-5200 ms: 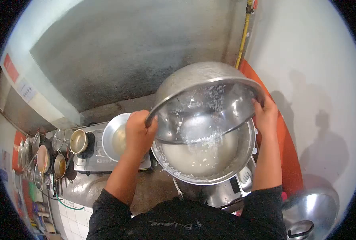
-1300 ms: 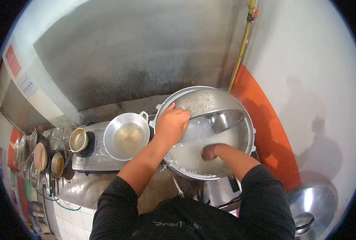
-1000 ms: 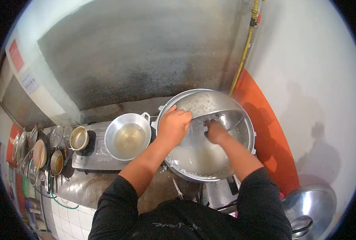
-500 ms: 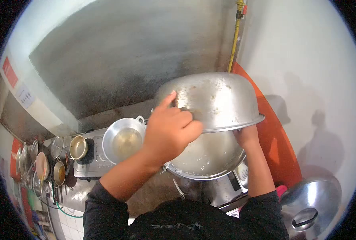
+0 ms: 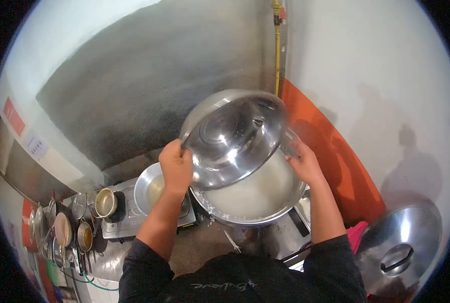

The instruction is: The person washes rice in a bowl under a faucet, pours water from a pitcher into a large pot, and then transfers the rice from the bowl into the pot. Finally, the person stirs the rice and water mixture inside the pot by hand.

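Observation:
A shiny metal basin [image 5: 230,136] is tilted above a large pot [image 5: 250,221], its inside turned toward me. My left hand [image 5: 176,164] grips the basin's left rim, fingers closed round it. At the pot's right side, my right hand [image 5: 302,160] has its fingers apart, near the basin's right edge but seemingly off it. Whitish liquid [image 5: 257,197] fills the pot, and white bits stick to its rim and the counter beside it.
Left of the pot, a silver pan [image 5: 148,189] and a small pot [image 5: 106,202] sit on a stove [image 5: 126,222]. Pans hang at far left. A large lid [image 5: 401,247] stands at lower right. Tongs [image 5: 232,241] lie in front.
The basin has swung from bottom-up to tilted with its inside showing, and moved left. My left hand has gone from its outer side to its rim; my right hand has come out from beneath it.

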Available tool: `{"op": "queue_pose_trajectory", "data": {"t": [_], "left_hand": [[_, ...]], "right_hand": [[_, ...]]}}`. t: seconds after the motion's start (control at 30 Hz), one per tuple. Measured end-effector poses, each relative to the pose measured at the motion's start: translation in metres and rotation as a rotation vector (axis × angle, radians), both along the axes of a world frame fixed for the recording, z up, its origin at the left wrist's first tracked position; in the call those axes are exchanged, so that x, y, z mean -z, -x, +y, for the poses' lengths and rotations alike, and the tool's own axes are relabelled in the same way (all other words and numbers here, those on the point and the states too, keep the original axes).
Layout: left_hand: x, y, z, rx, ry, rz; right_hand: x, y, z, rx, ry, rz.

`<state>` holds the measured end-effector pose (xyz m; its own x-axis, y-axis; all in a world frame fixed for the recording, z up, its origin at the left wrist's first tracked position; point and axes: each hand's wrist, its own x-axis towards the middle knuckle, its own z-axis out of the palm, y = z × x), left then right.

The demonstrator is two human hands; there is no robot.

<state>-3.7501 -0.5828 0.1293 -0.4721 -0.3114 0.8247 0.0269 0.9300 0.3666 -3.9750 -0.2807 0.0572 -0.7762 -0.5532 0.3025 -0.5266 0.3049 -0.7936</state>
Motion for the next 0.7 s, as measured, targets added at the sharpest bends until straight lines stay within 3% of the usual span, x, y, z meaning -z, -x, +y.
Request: {"op": "queue_pose_trajectory", "data": {"t": [0.07, 0.13, 0.17, 0.23, 0.27, 0.33, 0.4, 0.43, 0.5, 0.57, 0.7], "left_hand": [[0.010, 0.001, -0.009, -0.141, -0.514, 0.009], [0.021, -0.002, -0.020, -0.141, -0.592, 0.017], [0.033, -0.003, -0.030, -0.122, -0.768, 0.115], [0.047, -0.016, -0.045, 0.019, -1.123, 0.192], [0.054, -0.028, -0.041, 0.035, -1.121, 0.193], [0.034, -0.068, 0.001, 0.194, -1.417, 0.249], [0.039, -0.113, 0.038, 0.318, -1.497, 0.324], [0.045, -0.139, 0.051, 0.336, -1.502, 0.292], [0.061, -0.197, 0.076, 0.631, -1.483, 0.267], [0.068, -0.247, 0.100, 0.722, -1.472, 0.124], [0.107, -0.342, 0.142, 0.885, -1.482, -0.125]], "right_hand": [[-0.003, -0.021, 0.005, 0.005, -0.016, -0.097], [0.004, -0.045, 0.010, 0.006, -0.039, -0.193], [0.018, -0.054, 0.011, -0.035, 0.005, -0.251], [0.045, -0.079, 0.009, -0.130, 0.143, -0.357], [0.054, -0.096, 0.013, -0.119, 0.149, -0.348], [0.039, -0.152, 0.014, -0.278, 0.326, -0.588], [0.017, -0.218, 0.024, -0.272, 0.392, -0.656], [0.010, -0.253, 0.031, -0.277, 0.448, -0.742], [0.008, -0.315, 0.048, -0.235, 0.538, -0.744], [0.007, -0.379, 0.069, -0.170, 0.656, -0.715], [0.021, -0.503, 0.111, 0.452, 0.621, -0.718]]}}
